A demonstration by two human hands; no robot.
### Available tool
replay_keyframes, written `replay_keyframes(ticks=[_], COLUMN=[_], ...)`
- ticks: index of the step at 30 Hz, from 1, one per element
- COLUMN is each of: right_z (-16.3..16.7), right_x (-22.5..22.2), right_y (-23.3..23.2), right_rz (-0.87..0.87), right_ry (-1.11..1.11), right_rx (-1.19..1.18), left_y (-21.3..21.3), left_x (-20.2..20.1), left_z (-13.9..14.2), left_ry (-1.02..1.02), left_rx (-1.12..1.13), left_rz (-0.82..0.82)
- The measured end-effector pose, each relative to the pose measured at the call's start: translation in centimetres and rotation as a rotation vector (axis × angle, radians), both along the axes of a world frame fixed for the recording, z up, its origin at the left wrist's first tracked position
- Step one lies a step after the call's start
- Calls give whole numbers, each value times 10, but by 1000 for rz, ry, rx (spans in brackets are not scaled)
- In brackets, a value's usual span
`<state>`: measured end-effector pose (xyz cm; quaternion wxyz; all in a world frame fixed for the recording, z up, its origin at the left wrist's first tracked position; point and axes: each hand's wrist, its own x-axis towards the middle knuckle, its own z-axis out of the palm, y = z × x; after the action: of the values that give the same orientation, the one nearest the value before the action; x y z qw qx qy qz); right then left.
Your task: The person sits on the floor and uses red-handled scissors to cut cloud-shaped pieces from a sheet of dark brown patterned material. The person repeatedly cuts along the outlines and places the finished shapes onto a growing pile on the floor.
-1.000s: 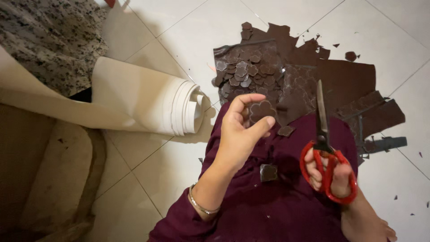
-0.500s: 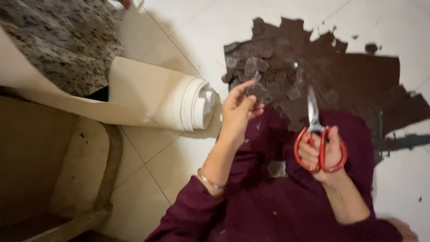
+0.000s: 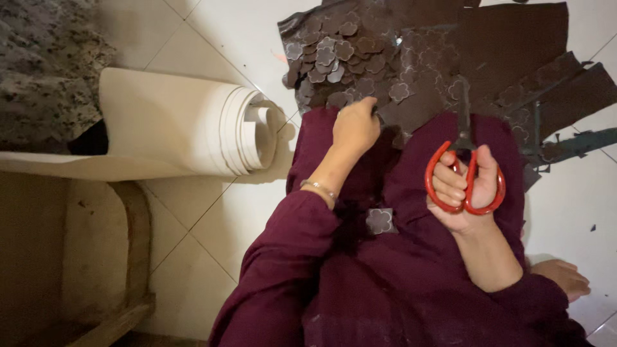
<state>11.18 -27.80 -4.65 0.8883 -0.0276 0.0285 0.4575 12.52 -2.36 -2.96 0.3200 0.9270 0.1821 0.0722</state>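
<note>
head view looks down on a person seated on a white tiled floor point(image 3: 225, 212) in a maroon garment point(image 3: 398, 289). the right hand point(image 3: 464, 189) grips red-handled scissors point(image 3: 464, 173), fingers through both loops and closed round them, blades pointing up and away from the body; the blades look shut, though they blur into the dark material behind. held upright like that, the scissors stay ready while the other hand sorts.

the left hand point(image 3: 355, 127) reaches forward to the near edge of a brown sheet point(image 3: 508, 45) that lies flat on the floor just past the lap. its fingers are curled down onto the material; whether they pinch a piece cannot be told, since the fingertips are hidden. the sheet bears pale flower outlines and ragged cut edges at its right side, so it seems to lie close in order that shapes can be cut from it without stretching.

a heap of cut flower-shaped pieces point(image 3: 334, 54) rests on the sheet's left part, loose and overlapping, in no container. 1 flower piece point(image 3: 380, 220) lies apart on the lap.

a cream roll of sheet material point(image 3: 193, 122) lies on its side to the left, near the heap but not touching it, beside a wooden frame point(image 3: 128, 257).
</note>
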Motion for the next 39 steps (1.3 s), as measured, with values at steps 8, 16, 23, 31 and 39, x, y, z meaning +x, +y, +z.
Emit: replay_keyframes(ticks=[8, 16, 23, 31, 39], right_z=[1, 22, 28, 26, 26], right_x=[13, 26, 24, 11, -32], right_y=[4, 17, 25, 27, 27], right_rz=[10, 50, 50, 69, -35], right_ry=[23, 24, 29, -90, -447], right_rx=[39, 64, -15, -110, -751], left_y=[-35, -51, -41, -39, -41], left_x=[69, 89, 73, 42, -36], left_z=[8, 10, 21, 26, 63], left_ry=[145, 298, 256, -335, -409], left_rx=[444, 376, 374, 28, -1441], left_rz=[-215, -244, -277, -34, 277])
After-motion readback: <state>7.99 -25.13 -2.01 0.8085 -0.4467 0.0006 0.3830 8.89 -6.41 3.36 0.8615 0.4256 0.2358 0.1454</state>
